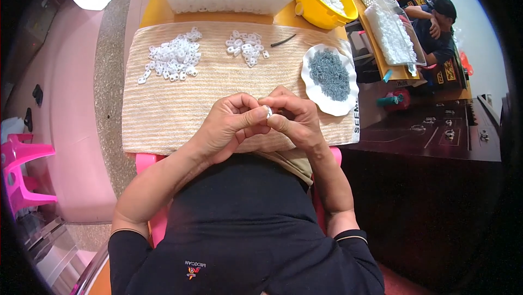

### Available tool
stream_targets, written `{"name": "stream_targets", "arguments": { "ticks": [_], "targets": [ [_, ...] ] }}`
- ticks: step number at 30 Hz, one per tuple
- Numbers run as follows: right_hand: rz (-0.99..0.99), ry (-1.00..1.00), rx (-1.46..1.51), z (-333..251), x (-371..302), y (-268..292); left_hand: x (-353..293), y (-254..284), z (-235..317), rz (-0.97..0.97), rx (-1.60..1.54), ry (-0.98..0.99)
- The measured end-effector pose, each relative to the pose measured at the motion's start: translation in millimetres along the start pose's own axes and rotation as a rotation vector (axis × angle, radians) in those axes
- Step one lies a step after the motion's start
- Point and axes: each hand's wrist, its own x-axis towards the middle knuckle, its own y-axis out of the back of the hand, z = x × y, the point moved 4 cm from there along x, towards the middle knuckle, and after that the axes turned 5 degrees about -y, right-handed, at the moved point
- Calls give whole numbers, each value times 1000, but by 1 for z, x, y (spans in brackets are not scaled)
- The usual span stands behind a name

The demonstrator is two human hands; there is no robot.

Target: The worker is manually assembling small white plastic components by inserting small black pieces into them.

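Note:
Fingertips of my left hand (235,122) and my right hand (294,118) meet over the near part of a striped towel (218,88). Between them is a small white plastic piece (268,112), pinched by both hands and mostly covered by the fingers. Beyond my left hand lies a pile of white plastic pieces with holes (174,56). A smaller group of white pieces (246,47) sits farther right, beside a thin black stick (283,40). To the right of my right hand, a white scalloped plate (344,108) holds many small grey parts (329,74).
A clear bin (234,1) full of white pieces and a yellow basin (348,14) stand at the table's far side. At right, a person (436,28) sits behind another bin of white pieces (389,36). A dark wooden cabinet (425,126) is nearby; pink stools (24,169) stand left.

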Motion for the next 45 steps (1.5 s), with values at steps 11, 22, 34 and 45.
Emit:
{"name": "stream_targets", "arguments": {
  "ticks": [11,22,34,45],
  "targets": [
    [80,60,-31,1,-1,0,4,2,0,-40,-51,16],
    [177,90,-176,-7,-5,-5,3,3,0,-37,-55,5],
    [177,134,-234,-8,-1,-7,7,7,-4,-5,-45,-25],
    [212,168,-312,1,14,-2,15,13,1,76,-121,17]
  ]
}}
